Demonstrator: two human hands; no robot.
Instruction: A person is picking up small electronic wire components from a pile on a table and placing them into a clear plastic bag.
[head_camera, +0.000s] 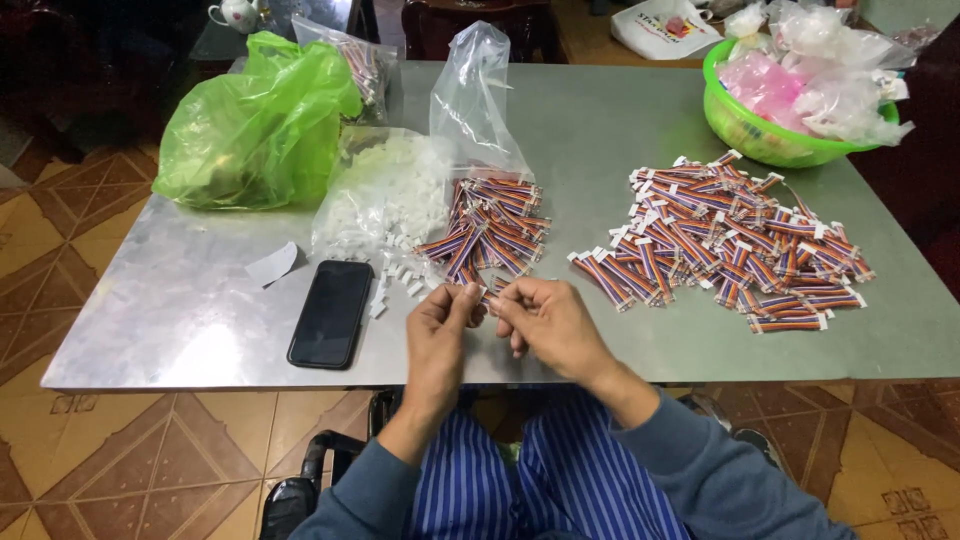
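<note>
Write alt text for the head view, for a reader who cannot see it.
Both hands, left hand and right hand, pinch a small striped wire piece at the near edge of a grey table. Piles of striped wire pieces, white connectors, a black phone and a green basket lie beyond.

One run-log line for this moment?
hands: left hand and right hand pinch a striped cable piece | nearby: phone, cable pile

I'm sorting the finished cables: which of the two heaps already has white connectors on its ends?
The larger right-hand heap: white plugs cap its cables. The smaller heap by the clear bag shows none.
</note>
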